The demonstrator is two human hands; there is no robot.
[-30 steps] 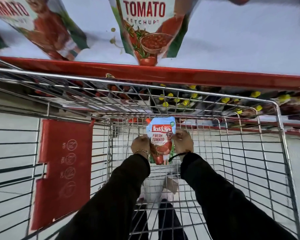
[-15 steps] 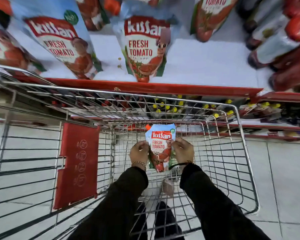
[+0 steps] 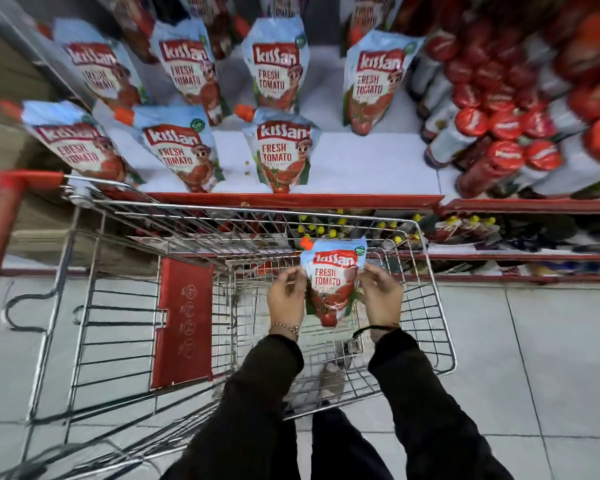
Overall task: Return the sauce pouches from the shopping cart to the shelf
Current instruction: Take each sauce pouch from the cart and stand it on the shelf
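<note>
A light-blue Kissan Fresh Tomato sauce pouch (image 3: 332,278) with a red cap is held upright over the wire shopping cart (image 3: 430,299). My left hand (image 3: 286,301) pinches its left edge and my right hand (image 3: 380,297) pinches its right edge. The pouch hangs above the cart's basket, just below the shelf's red front lip. On the white shelf (image 3: 368,164) stand several matching pouches (image 3: 281,150) in two rows. I see no other pouches in the cart basket.
Red-capped sauce bottles (image 3: 506,133) crowd the shelf's right side. A bare white patch lies between the front pouches and the bottles. The cart's red child-seat flap (image 3: 184,320) and red handle (image 3: 11,206) are on the left. A lower shelf holds yellow-capped bottles (image 3: 329,230). Grey tiled floor lies around.
My view has tilted up, so more of the shelf and its pouches now shows. Both hands have lifted the pouch higher, toward the cart's front rim.
</note>
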